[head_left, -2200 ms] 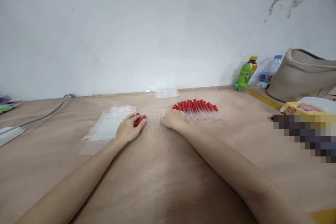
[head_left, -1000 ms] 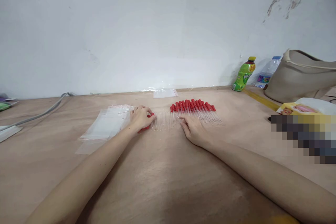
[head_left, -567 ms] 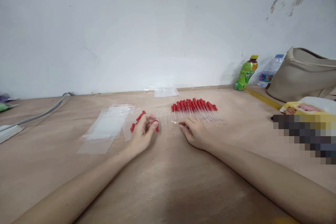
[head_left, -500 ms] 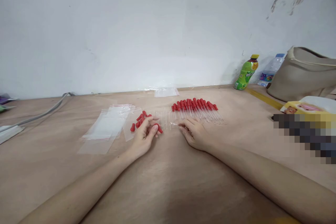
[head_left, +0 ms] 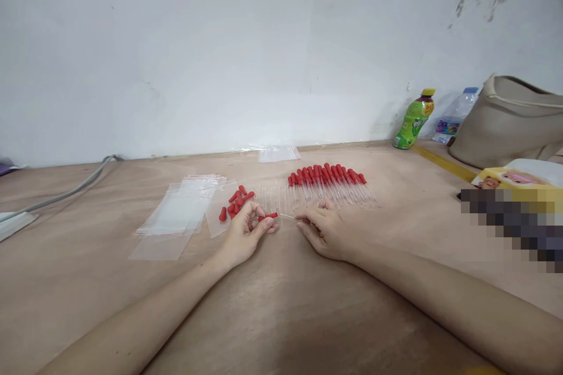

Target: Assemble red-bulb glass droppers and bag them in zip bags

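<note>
Between the thumb and fingers of my left hand [head_left: 246,233] is a red rubber dropper bulb [head_left: 271,215], its open end facing right. My right hand [head_left: 323,229] pinches a thin clear glass pipette tube [head_left: 287,217], which points left at the bulb's mouth. Whether tube and bulb touch, I cannot tell. Behind my left hand, loose red bulbs [head_left: 233,208] lie on a clear bag. Several bare tubes [head_left: 270,194] rest side by side just beyond both hands. To the right lies a row of droppers with red bulbs [head_left: 328,179] fitted on.
Clear zip bags [head_left: 176,211] are stacked at left, near a grey cable [head_left: 83,184]. Another bag [head_left: 279,154] lies by the wall. At right stand a green bottle [head_left: 413,120], a water bottle [head_left: 455,117] and a beige bag [head_left: 505,123], with a yellow package [head_left: 495,179] in front.
My left hand has turned the red bulb to lie level, mouth to the right. The tube in my right hand has come down a little and now lines up with the bulb.
</note>
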Tool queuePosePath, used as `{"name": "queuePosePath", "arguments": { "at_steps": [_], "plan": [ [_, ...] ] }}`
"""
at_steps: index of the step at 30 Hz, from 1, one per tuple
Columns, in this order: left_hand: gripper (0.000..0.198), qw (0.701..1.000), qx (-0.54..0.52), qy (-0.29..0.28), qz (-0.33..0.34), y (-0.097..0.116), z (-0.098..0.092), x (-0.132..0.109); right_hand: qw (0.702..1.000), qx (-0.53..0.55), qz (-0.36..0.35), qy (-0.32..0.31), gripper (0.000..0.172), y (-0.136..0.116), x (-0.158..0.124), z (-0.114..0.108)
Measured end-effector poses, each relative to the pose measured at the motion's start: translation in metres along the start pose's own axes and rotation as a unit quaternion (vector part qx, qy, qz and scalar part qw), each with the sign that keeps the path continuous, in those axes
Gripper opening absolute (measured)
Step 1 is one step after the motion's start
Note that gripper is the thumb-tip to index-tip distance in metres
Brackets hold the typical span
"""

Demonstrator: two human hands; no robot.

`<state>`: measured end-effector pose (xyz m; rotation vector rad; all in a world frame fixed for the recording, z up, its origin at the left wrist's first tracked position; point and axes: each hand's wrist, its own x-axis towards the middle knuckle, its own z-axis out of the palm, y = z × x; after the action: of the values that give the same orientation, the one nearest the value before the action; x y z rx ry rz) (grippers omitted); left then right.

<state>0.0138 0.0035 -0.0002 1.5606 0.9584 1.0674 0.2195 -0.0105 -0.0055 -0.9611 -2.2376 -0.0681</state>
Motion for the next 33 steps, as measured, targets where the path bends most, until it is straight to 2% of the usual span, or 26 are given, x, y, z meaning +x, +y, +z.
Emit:
{"name": "queuePosePath", "arguments": {
  "at_steps": [6,15,20,23,27,30,33],
  "plan": [
    [0.025,0.999,0.009,-0.028,0.021,-0.001,-0.001,-0.002,1.000,0.012,0.000,-0.005,0.018,-0.003,0.001,-0.001],
    [0.022,0.990,0.108,-0.080,0.037,-0.004,-0.004,-0.005,0.995,0.081,-0.021,-0.048,0.019,0.006,0.002,-0.001],
    [0.023,0.984,0.134,-0.109,0.040,0.000,-0.002,-0.008,0.996,0.050,-0.035,-0.068,0.019,0.008,0.006,-0.010],
    [0.024,0.984,0.137,-0.108,0.034,-0.001,-0.001,-0.008,0.997,-0.005,-0.055,-0.060,0.021,0.008,0.005,-0.010],
    [0.024,0.986,0.136,-0.091,0.018,-0.002,-0.001,-0.007,0.995,-0.058,-0.081,-0.014,0.025,0.008,0.000,-0.002],
    [0.023,0.987,0.136,-0.077,0.023,-0.004,-0.002,-0.006,0.995,-0.033,-0.094,0.005,0.024,0.010,-0.001,0.002],
    [0.023,0.987,0.143,-0.061,0.037,-0.008,-0.004,-0.005,0.997,0.026,-0.066,0.013,0.019,0.009,0.001,-0.003]
  ]
}}
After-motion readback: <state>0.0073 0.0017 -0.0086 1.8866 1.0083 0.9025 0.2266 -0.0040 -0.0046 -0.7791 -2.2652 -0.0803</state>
